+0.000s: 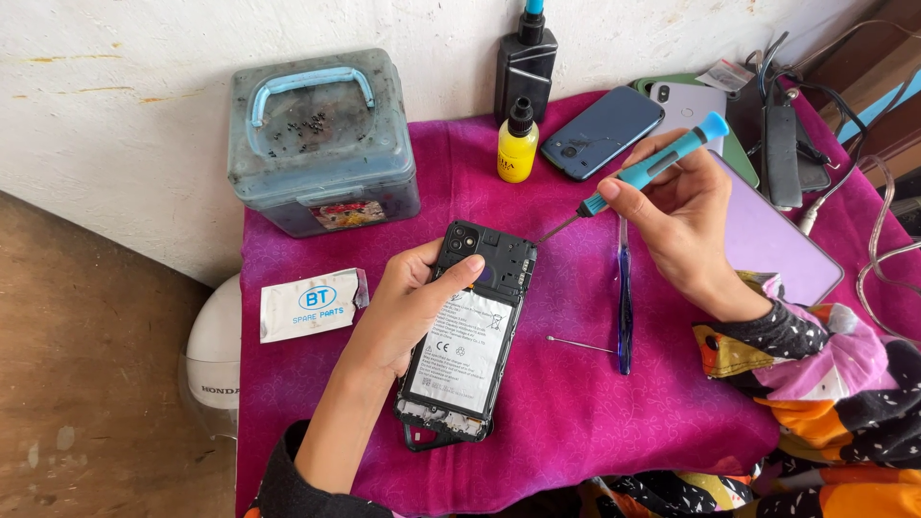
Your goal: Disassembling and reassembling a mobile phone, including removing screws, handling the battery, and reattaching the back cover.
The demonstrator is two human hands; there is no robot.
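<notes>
An opened phone (467, 331), its back cover off so that the white-labelled battery and the black inner frame show, lies at a slight tilt on the magenta cloth (556, 422), and everything else sits around it. The left hand (408, 312) wraps its left edge, thumb laid across the top of the battery just below the camera block and fingers tucked underneath; this grip seems meant to pin the phone down so it does not slide. The right hand (681, 216), up and to the right of the phone, is closed around a blue-handled precision screwdriver (638, 175), with the fingers along the shaft. The thin tip angles down toward the phone's upper right corner and stops just short of it, apparently lined up with the frame there. To the right of the phone lie blue tweezers (625, 307), and a thin metal pin (579, 343) rests beside them, both within easy reach of the tool hand. Above the phone stands a small yellow bottle (517, 144), with a black bottle (526, 62) behind it against the wall. Up and to the left sits a grey-blue plastic box (321, 144) with tiny dark screws collected on its lid, likely to keep them from rolling away. Left of the phone lies a silver foil packet (312, 303). Further phones (602, 130) rest up and to the right, near tangled cables (878, 249).
</notes>
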